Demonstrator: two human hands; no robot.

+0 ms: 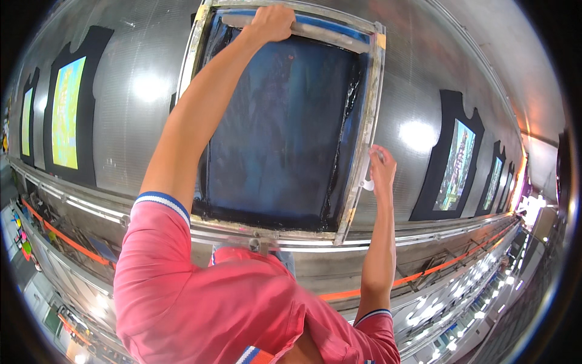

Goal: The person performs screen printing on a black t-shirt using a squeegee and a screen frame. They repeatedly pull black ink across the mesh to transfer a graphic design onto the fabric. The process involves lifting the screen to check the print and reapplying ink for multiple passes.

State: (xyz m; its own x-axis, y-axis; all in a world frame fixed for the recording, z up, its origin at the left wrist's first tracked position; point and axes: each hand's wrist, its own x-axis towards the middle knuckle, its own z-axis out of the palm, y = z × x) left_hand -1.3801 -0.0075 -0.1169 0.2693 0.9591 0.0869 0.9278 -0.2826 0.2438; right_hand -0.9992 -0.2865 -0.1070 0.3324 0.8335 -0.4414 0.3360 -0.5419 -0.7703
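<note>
In front of me lies a screen printing frame (374, 79) with pale, tape-covered edges and a dark blue, ink-smeared mesh (273, 133). Across its far end rests a long squeegee (330, 36), slightly tilted. My left hand (273, 23) is stretched over the mesh and closed around the squeegee's middle. Beside the frame's right edge, my right hand (382, 167) has its fingers pinched together. A small white piece (366, 184) shows just below those fingers; what exactly they grip is hidden. Black ink lines the sides and near end of the mesh.
On the long grey table (136, 115), black sleeveless shirts with yellow-green prints (68, 112) lie to the left. More black shirts with multicoloured prints (456, 164) lie to the right. A metal rail (303, 244) runs along the near edge, above an orange strip (339, 295).
</note>
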